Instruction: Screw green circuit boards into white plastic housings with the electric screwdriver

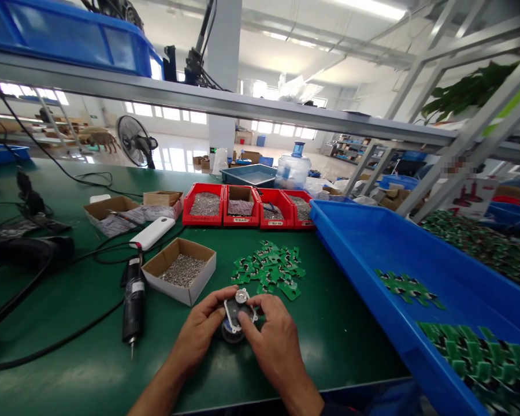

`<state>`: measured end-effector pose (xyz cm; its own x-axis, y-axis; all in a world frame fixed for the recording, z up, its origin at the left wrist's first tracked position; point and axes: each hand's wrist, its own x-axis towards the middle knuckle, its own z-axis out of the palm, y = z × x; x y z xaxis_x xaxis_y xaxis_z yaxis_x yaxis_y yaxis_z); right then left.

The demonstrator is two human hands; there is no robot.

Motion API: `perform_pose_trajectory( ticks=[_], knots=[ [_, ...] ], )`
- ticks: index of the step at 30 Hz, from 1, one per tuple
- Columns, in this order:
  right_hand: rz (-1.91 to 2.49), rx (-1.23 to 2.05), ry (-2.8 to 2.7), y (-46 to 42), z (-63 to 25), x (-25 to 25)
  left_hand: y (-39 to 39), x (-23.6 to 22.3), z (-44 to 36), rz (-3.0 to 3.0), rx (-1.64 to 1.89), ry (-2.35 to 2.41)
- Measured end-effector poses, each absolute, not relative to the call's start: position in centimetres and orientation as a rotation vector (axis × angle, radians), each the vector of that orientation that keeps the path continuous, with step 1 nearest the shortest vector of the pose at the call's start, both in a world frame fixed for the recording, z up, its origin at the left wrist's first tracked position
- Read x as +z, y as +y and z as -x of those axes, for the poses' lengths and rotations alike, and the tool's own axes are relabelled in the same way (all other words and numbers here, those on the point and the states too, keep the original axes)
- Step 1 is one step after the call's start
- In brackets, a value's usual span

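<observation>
Between my two hands, near the table's front edge, is a small round assembly (234, 314) with a dark body, a pale flat frame and a silvery round piece at its top. My left hand (204, 323) grips its left side with thumb and fingers. From the right, my right hand (274, 329) holds it too, the thumb pressed on its face. Parts of the assembly are hidden by my fingers. Just beyond lies a loose pile of green circuit boards (268, 266). A cardboard box (179, 270) of small metal screws stands to the left.
An electric screwdriver (133, 303) with its cord lies at left, by a white oblong device (152, 233). Red bins (203, 221) of small parts line the back. At right, a large blue tray (351, 231) holds rows of green boards. A shelf (242, 104) spans overhead.
</observation>
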<state>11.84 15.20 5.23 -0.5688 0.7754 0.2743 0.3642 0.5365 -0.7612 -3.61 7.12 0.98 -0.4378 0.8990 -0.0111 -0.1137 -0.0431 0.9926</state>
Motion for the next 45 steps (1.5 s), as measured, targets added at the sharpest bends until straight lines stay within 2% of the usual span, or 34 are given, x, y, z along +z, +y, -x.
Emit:
perform_pose_trajectory(
  ticks=[5,9,11,16,19,21,23,27,30,33,39,45],
  knots=[
    [0.793,0.924,-2.214,17.7,-14.4,4.3,6.0,1.1,2.6,-1.123,1.543,1.468],
    [1.153,0.484,-2.206,22.9,-16.5,2.2,6.1,1.4,1.3,-1.189,1.438,1.781],
    [1.201,0.390,-2.269,25.0,-17.2,1.3,6.3,1.6,1.1,-1.197,1.405,1.783],
    [1.123,0.419,-2.305,26.3,-18.3,0.7,6.1,1.4,1.6,-1.226,1.382,1.726],
    [1.156,0.404,-2.203,25.7,-18.7,1.2,5.8,0.5,2.1,-1.257,1.489,1.745],
    [1.186,0.541,-2.055,24.8,-18.6,2.0,5.7,0.3,2.1,-1.233,1.667,1.830],
    [1.187,0.869,-1.838,23.3,-18.0,3.2,5.7,0.7,1.6,-1.190,1.840,1.962],
    [1.027,1.481,-1.464,19.0,-15.7,5.6,5.8,3.6,-0.3,-1.413,1.807,2.063],
    [0.927,1.715,-1.347,16.2,-14.3,6.7,6.1,5.5,-1.7,-1.547,1.785,2.029],
    [0.898,1.808,-1.343,14.6,-13.4,6.7,6.1,6.0,-2.3,-1.484,1.806,2.029],
    [0.918,1.785,-1.427,13.7,-12.8,5.8,5.2,5.8,-2.0,-1.425,1.726,1.990],
    [0.726,1.235,-2.070,16.5,-14.2,6.2,4.5,7.9,2.0,-1.353,1.480,2.022]
  ],
)
